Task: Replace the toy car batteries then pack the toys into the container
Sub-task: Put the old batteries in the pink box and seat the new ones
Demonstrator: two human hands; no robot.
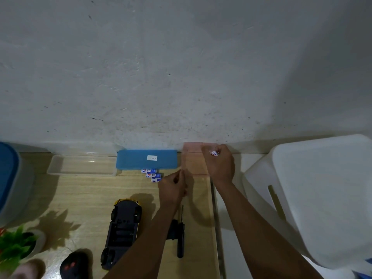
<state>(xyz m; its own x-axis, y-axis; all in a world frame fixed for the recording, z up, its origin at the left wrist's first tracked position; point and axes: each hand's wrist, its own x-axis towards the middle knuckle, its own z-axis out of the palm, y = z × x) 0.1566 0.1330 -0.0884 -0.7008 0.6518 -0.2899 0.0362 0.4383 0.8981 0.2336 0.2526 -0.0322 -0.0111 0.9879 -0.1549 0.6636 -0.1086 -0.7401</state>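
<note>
Four batteries (153,175), blue lettering unreadable; right hand (220,165) pinches one.

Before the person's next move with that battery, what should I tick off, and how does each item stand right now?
1. Battery pinched in the right hand: ok.
2. Left hand holding the edge of the pink case: ok, as far as the view shows.
3. Toy car lying underside up, battery bay uncovered: ok.
4. Bay free of old cells: cannot tell, too dark.
5. Three loose batteries gathered beside the blue lid: ok.
6. Screwdriver lying next to the car, probably within reach: ok.
</note>
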